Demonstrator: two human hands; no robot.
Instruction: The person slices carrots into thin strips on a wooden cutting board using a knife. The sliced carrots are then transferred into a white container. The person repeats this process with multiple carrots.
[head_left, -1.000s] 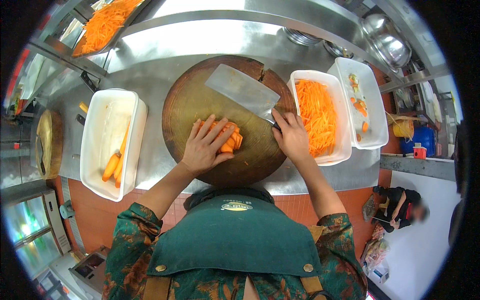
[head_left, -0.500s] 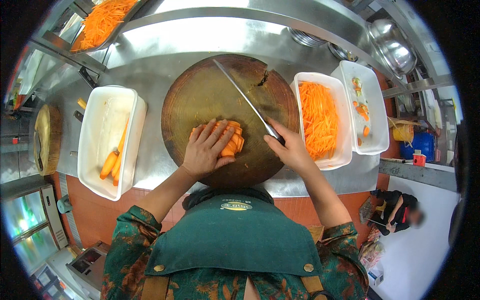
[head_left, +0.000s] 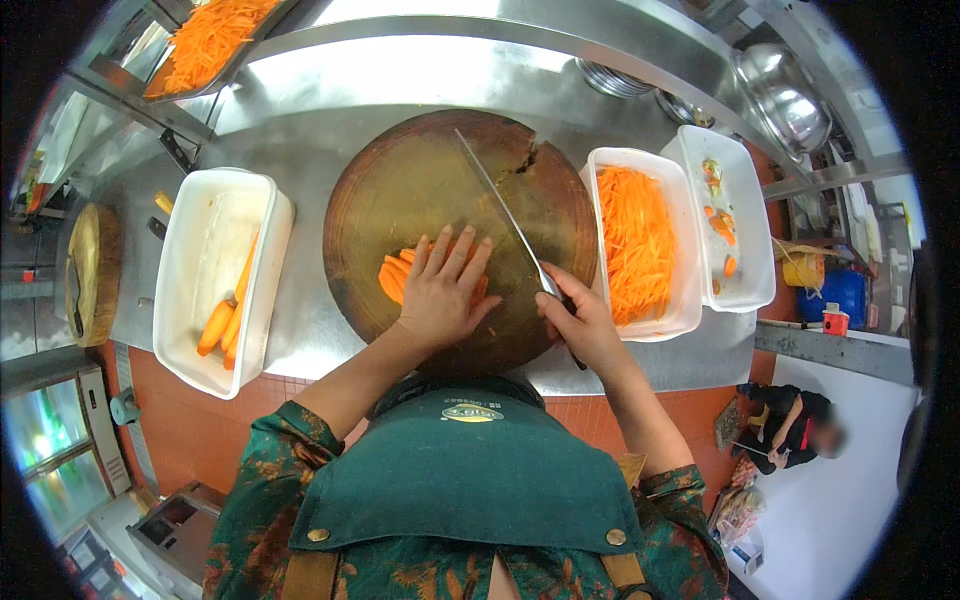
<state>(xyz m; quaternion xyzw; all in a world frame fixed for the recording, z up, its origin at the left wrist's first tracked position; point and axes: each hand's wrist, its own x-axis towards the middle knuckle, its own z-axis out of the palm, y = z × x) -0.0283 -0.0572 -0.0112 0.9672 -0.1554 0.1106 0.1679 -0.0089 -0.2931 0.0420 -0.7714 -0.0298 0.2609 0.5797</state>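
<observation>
A round wooden chopping board (head_left: 390,180) lies in front of me on the steel counter. Sliced carrot (head_left: 393,277) rests on its near half, fanned out and partly hidden under my left hand (head_left: 445,295). That hand lies flat across the slices with its fingers spread. In my right hand (head_left: 588,328), at the board's right edge, is a kitchen knife (head_left: 505,212). Its dark handle sits inside the fingers, and the blade slants away and to the left across the board, apart from the slices.
Left of the board, a white tub (head_left: 277,225) holds several whole carrots (head_left: 216,328). To the right stand a tub of shredded carrot (head_left: 636,240) and another tub (head_left: 745,190) with scraps. A steel shelf (head_left: 420,32) crosses above the counter. A person (head_left: 795,420) sits at far right.
My left hand has slid right over the carrot slices, uncovering their left end. My right hand has come slightly nearer and right with the knife, whose tip shifted right.
</observation>
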